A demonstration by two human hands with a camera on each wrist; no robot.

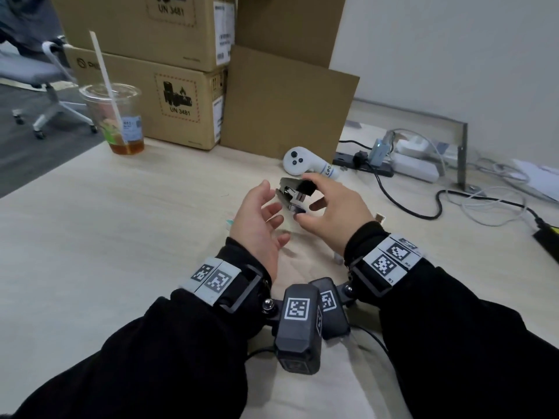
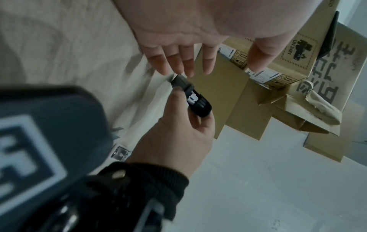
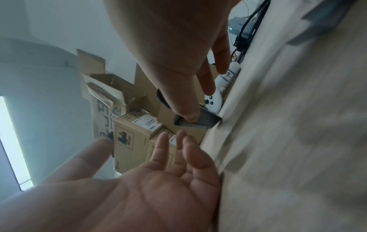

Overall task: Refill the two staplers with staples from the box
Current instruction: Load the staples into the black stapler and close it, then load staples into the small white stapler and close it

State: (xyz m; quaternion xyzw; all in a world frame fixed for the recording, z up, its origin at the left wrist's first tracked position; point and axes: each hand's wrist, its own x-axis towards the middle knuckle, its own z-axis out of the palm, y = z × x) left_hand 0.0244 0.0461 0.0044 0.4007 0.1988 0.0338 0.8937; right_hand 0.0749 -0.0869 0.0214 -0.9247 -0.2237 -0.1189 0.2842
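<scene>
A black and metal stapler (image 1: 295, 192) (image 2: 190, 95) (image 3: 198, 120) is held above the light wooden table (image 1: 121, 222). My right hand (image 1: 329, 207) (image 2: 174, 130) (image 3: 178, 70) grips it, thumb on one side and fingers over the top. The stapler's front end points at my left hand (image 1: 263, 219) (image 2: 188, 55) (image 3: 158, 172). That hand is spread, palm toward the stapler, with its fingertips just short of it and nothing in it. A small box (image 1: 379, 218) (image 2: 120, 153) lies on the table by my right wrist. I see no second stapler.
Stacked cardboard boxes (image 1: 169, 101) and a leaning cardboard sheet (image 1: 284, 116) stand at the back. A plastic cup of drink with a straw (image 1: 116, 119) sits far left. A white controller (image 1: 305, 164) lies behind the hands, with a power strip and cables (image 1: 393, 167) to the right.
</scene>
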